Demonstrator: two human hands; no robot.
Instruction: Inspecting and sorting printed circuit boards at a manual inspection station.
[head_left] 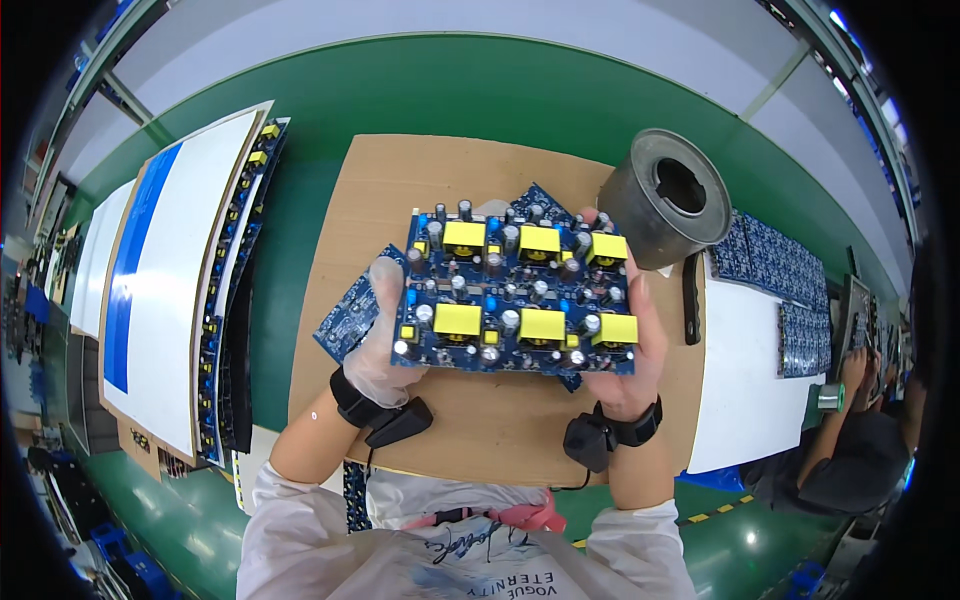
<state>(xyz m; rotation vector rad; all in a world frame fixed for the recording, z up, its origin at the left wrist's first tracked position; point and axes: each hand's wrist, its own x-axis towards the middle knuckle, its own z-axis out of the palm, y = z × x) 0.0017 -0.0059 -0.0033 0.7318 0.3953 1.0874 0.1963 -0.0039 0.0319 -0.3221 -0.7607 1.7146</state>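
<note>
Holding a blue rectangular circuit-board panel studded with six yellow block transformers and silver capacitor cans [515,295] level above a tan wooden work board [480,420], component side up toward the face. Left hand in a thin clear glove [378,335] closed on the panel's left edge, thumb lying over the top near a corner; bare right hand [630,345] closed on the right edge, fingers curled underneath. Gripped by the two short edges only, probably to keep fingers off the parts and leave the whole face open to view. Black wrist straps with small pods [395,415] on both wrists.

More bare blue boards [345,320] lying beneath the held panel on the tan board, partly hidden by it. Just beyond the right hand, a grey metal cylinder with a dark round hole in its top [665,195], close enough to crowd any move up and right. A black slim tool [691,300] beside it. To the left, a tall edge-on stack of boards under a white and blue sheet [170,290]. Far right, rows of blue boards [780,270] on the green bench [560,90], and another person's arm [850,400].
</note>
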